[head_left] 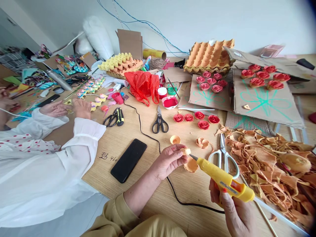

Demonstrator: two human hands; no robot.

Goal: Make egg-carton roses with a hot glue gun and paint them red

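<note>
My left hand [172, 160] pinches a small pale-orange rolled piece of egg carton [185, 151] between thumb and fingertips. Wrapped round the handle of a yellow hot glue gun [219, 176] is my right hand [234, 210]; the gun's nozzle points left and meets or nearly meets the piece. Just below the left fingers lies an orange petal cup [191, 165], partly hidden. Two more sit behind it: a plain round cup [175, 140] and a flower-shaped cup [202, 143]. White-handled scissors [224, 154] lie beyond the glue gun.
A black phone [128, 160] and black scissors [160, 122] lie left of centre. The gun's cord [172, 187] crosses the table. Red paper roses [203, 125] stand behind; carton scraps [266, 164] heap at right. A co-worker's hands [81, 108] work at left.
</note>
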